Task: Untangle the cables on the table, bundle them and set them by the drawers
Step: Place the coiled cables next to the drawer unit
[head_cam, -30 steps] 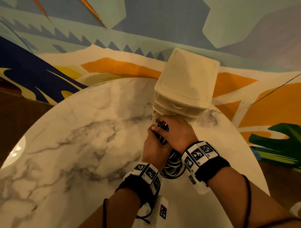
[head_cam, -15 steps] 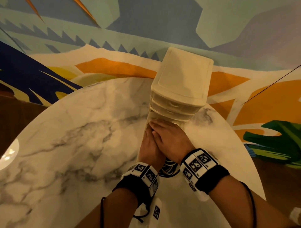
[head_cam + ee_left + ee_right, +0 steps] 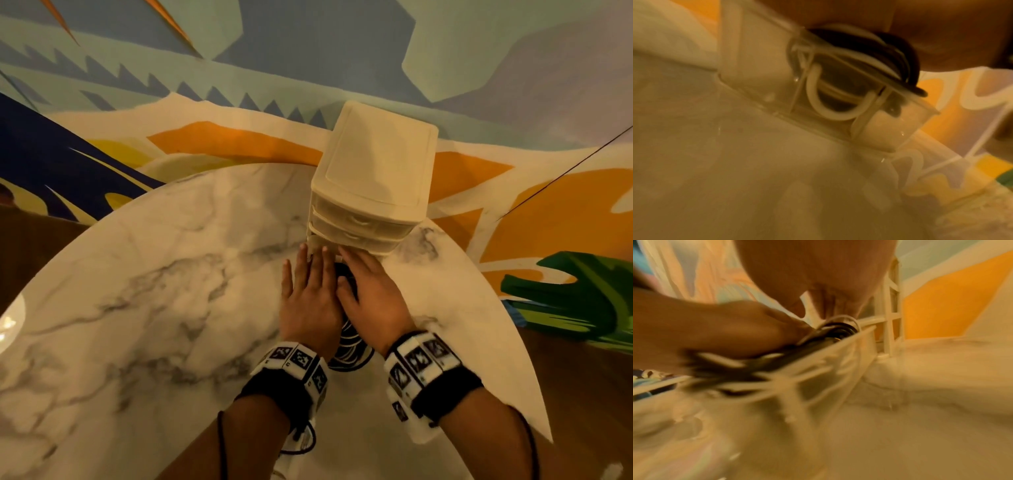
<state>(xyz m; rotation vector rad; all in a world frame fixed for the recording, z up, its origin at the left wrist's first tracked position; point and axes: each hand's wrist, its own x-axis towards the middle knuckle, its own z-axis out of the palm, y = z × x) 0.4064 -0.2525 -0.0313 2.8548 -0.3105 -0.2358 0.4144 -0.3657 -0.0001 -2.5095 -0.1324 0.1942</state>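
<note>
Both hands lie flat, fingers straight, left hand [image 3: 310,294] and right hand [image 3: 371,294] pressing the cable bundle [image 3: 349,353] down w/o grasping it. Bundle of black & white coils sits in a clear tray [image 3: 869,116] right at the base of the drawers [image 3: 373,192]. Untangling & bundling look done; prob. only letting go is left.

The drawers [image 3: 373,178] stand at the table's [image 3: 154,291] 12 o'clock edge. Both hands lie flat at their 6 o'clock, left hand [image 3: 310,298] beside right hand [image 3: 373,294], on the cables [image 3: 349,349] in a clear tray [image 3: 838,100].
</note>
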